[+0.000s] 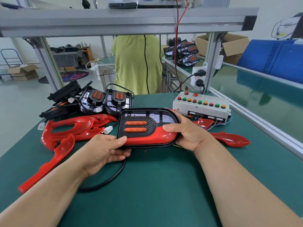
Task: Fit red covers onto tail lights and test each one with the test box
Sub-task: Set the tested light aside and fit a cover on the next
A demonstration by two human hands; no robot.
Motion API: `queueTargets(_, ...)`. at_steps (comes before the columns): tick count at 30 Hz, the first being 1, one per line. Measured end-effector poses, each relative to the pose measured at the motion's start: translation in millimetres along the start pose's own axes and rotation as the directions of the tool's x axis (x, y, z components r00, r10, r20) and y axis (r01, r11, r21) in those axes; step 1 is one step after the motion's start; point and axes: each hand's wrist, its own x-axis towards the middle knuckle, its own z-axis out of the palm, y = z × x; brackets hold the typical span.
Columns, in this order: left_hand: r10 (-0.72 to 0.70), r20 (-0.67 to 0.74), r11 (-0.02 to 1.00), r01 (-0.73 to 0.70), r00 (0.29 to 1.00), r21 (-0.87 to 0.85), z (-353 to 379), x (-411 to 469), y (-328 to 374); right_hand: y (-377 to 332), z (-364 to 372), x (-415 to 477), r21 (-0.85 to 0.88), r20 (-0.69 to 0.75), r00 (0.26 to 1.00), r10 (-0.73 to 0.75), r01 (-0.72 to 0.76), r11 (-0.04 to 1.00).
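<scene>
I hold a black tail light (139, 118) with two orange lenses just above the green table. A red cover (152, 136) lies along its near edge. My left hand (105, 149) grips the light's near left corner, thumb on top. My right hand (188, 133) grips the right end, thumb pressing on the red cover. The light's black cable (106, 181) loops down onto the table. The white test box (201, 105) with coloured buttons stands behind my right hand.
Loose red covers (73, 128) lie at the left, one more red cover (232, 140) at the right. Uncovered tail lights (105, 100) are stacked at the back left. A person in a green shirt (137, 63) stands beyond the table. An aluminium frame rail (255, 115) borders the right side.
</scene>
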Motion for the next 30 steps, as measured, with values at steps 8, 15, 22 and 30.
queueTargets(8, -0.015, 0.015, 0.999, 0.016, 1.0, -0.044, -2, 1, 2, 0, -3, -1, 0.021, 0.033, 0.998, 0.044, -0.044, 0.999)
queueTargets(15, -0.042, 0.026, 0.996, 0.044, 0.999, -0.077, -6, 2, 3, -4, -13, -8, -0.093, 0.124, 0.982, 0.145, -0.134, 0.987)
queueTargets(22, 0.021, -0.064, 0.989, -0.011, 0.998, 0.145, -6, -1, 6, -3, -14, -5, -0.117, 0.12, 0.988, 0.097, -0.083, 0.99)
queueTargets(30, 0.7, -0.009, 0.473, -0.454, 0.714, 0.755, 3, -8, -2, -4, -12, -7, -0.078, 0.113, 0.988, 0.104, -0.095, 0.992)
